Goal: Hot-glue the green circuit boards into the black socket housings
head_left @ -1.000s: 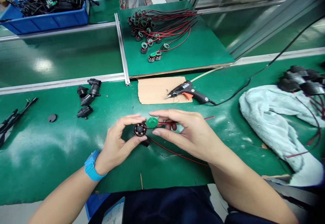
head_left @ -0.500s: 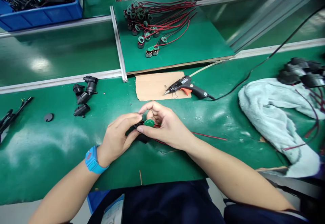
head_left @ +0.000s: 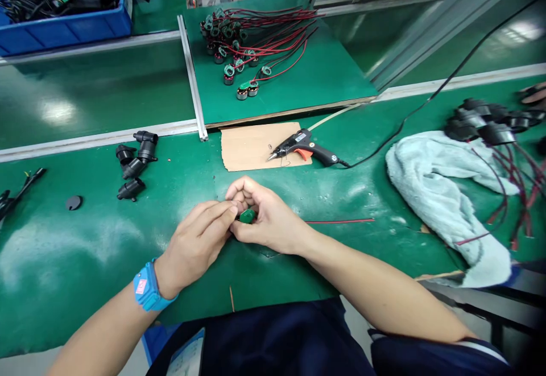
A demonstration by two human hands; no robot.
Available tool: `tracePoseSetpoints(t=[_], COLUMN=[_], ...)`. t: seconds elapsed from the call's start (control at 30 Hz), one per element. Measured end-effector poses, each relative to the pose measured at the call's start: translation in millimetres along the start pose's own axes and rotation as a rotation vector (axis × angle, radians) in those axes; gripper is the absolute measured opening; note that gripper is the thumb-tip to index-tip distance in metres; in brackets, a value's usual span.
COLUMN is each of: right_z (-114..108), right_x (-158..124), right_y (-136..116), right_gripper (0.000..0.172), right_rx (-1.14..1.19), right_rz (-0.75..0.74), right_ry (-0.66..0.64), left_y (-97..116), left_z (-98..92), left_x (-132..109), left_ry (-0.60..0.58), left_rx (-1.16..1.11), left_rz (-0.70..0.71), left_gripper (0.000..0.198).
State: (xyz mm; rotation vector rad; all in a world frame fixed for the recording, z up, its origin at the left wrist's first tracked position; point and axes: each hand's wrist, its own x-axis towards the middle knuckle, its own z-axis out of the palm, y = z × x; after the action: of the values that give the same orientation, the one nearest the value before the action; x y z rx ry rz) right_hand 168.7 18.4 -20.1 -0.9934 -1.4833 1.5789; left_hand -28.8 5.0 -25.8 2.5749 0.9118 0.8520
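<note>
Both my hands meet at the middle of the green bench (head_left: 85, 251). My left hand (head_left: 198, 239), with a blue wristband, closes its fingers from the left on a small black motor part that is now almost hidden. My right hand (head_left: 264, 217) curls round the same part and pinches its round green circuit board (head_left: 246, 215). A red wire (head_left: 341, 221) trails from under my right hand to the right across the bench.
A black glue gun (head_left: 305, 148) lies partly on a cardboard sheet (head_left: 247, 145) behind my hands. Black plastic housings (head_left: 136, 162) sit at the left. Several wired coils (head_left: 239, 52) lie on a raised green board. A grey cloth (head_left: 443, 188) and more black parts (head_left: 486, 123) lie at the right. A blue bin (head_left: 63, 6) stands far left.
My hands have closed together round the motor part, which showed its copper coil a second ago and is now covered. The green board has been pressed down against it.
</note>
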Motion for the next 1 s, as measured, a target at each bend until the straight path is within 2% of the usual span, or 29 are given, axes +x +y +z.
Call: tracePoseSetpoints(t=[0.07, 0.13, 0.23, 0.3, 0.33, 0.4, 0.5, 0.57, 0.67, 0.77, 0.9, 1.0], right_z=[-6.3, -25.9, -78.0, -118.2, -136.5, -165.0, -184.0, -183.7, -169.2, -141.1, -97.2, -74.5], right_x=[1.0, 0.3, -4.5, -8.1, -9.4, -10.7, -11.0, -12.0, -16.1, -21.1, -24.5, -23.6], right_y=[-5.2, -10.1, -5.1, 9.4, 18.8, 38.0, 55.7, 55.5, 38.2, 12.2, -10.6, -13.7], right_gripper=[0.035, 0.040, 0.036, 0.039, 0.043, 0.042, 0.035, 0.033, 0.033, 0.037, 0.049, 0.042], right_rx=[-0.067, -0.202, -0.587, -0.924, -1.042, -1.164, -1.186, -1.139, -0.997, -0.890, -0.902, -0.982], right_rz=[-0.013, -0.090, -0.204, -0.138, -0.066, 0.012, -0.013, -0.009, 0.010, -0.067, -0.215, -0.299], right_ry=[0.006, 0.095, 0.437, 0.610, 0.626, 0.572, 0.452, 0.421, 0.426, 0.457, 0.555, 0.573], left_y=[2.0, 3.0, 1.0, -1.4, -2.4, -3.4, -3.2, -3.0, -3.1, -2.2, 2.4, 6.7], left_z=[-1.2, -2.2, -2.9, -3.5, -3.9, -5.3, -8.1, -9.9, -11.5, -10.8, -8.4, -7.5], left_x=[3.5, 6.9, 7.8, 5.6, 4.1, 1.3, -1.2, -1.4, -0.1, 1.6, 3.4, 4.5], left_ry=[-0.001, 0.019, 0.081, 0.134, 0.154, 0.171, 0.186, 0.214, 0.244, 0.234, 0.228, 0.231], left_rx=[-0.014, -0.010, 0.048, 0.082, 0.089, 0.080, 0.033, 0.003, -0.031, -0.073, -0.139, -0.172], left_rz=[-0.092, -0.178, -0.254, -0.292, -0.307, -0.316, -0.320, -0.344, -0.433, -0.516, -0.535, -0.531], left_gripper=[0.038, 0.035, 0.039, 0.045, 0.045, 0.038, 0.030, 0.028, 0.027, 0.027, 0.027, 0.027])
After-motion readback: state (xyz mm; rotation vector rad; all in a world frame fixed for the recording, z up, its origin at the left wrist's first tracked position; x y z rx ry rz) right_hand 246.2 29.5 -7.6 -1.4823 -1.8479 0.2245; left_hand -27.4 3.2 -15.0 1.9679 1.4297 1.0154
